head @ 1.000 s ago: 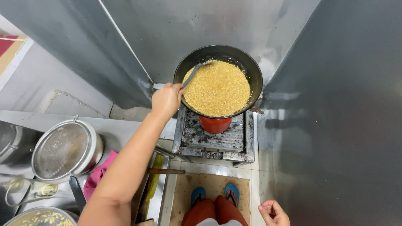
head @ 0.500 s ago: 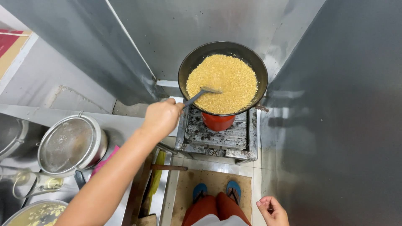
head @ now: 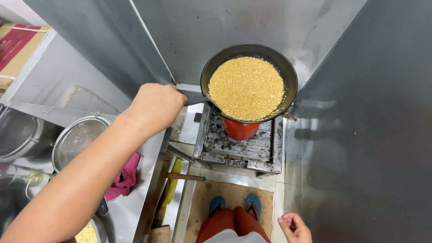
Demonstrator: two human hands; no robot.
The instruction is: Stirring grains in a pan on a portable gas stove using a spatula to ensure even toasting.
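One wok (head: 249,85) of grain; two hands: left (head: 155,106) grasping ladle handle (head: 194,96), right (head: 294,227) loosely curled, empty.

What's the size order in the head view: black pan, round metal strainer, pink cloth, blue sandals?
1. Black pan, largest.
2. Round metal strainer, slightly smaller, partly hidden by the forearm and nearer the camera, so unsure against the pan.
3. Pink cloth.
4. Blue sandals, smallest, partly covered and farthest away.

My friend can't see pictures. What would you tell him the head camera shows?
A person's left hand grips the handle of a metal utensil reaching into a dark wok full of yellow crumbly food on a burner stand. Their right hand hangs loosely curled by their leg; a strainer and pink cloth sit on the left counter.
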